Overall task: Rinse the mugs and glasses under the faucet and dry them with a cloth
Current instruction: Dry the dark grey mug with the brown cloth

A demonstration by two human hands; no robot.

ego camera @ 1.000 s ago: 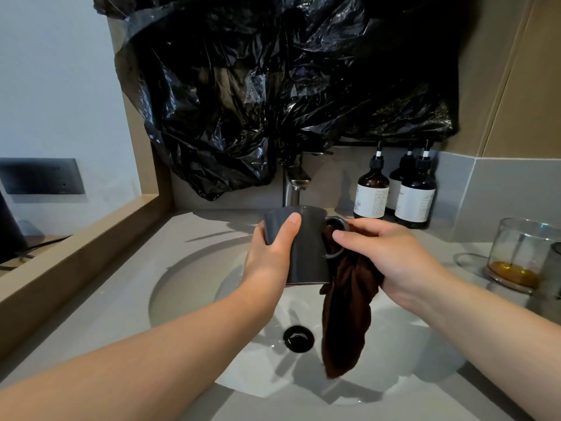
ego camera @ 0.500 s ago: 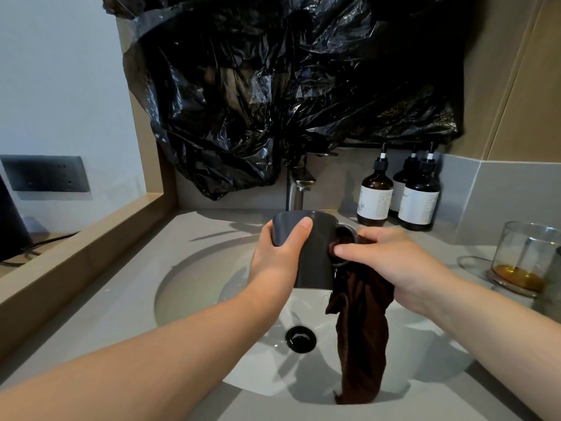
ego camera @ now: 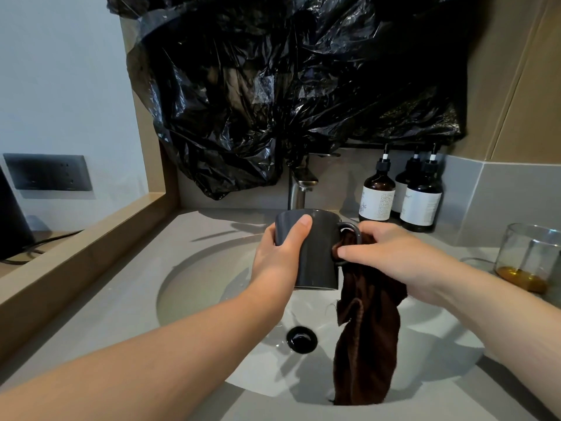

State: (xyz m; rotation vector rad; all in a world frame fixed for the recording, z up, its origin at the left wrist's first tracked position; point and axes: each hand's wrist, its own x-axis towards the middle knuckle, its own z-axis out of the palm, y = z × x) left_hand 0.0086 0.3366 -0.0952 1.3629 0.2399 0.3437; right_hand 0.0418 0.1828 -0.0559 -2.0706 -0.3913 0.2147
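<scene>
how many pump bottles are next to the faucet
3, all standing right of the faucet: the left bottle nearest it, the right bottle in front, and the middle bottle behind them, partly hidden. Another could be hidden behind these.

Black plastic bag (ego camera: 273,86), crumpled and glossy, covering the wall above the sink
Three brown pump bottles (ego camera: 378,197), white labels, clustered at the back right corner of the grey countertop (ego camera: 91,323)
White round basin (ego camera: 194,287), black drain (ego camera: 301,339) at its bottom
Dark socket panel (ego camera: 47,172) on the left wall, above a wooden ledge (ego camera: 91,235)
Black cable (ego camera: 45,243) lying behind the ledge
</scene>
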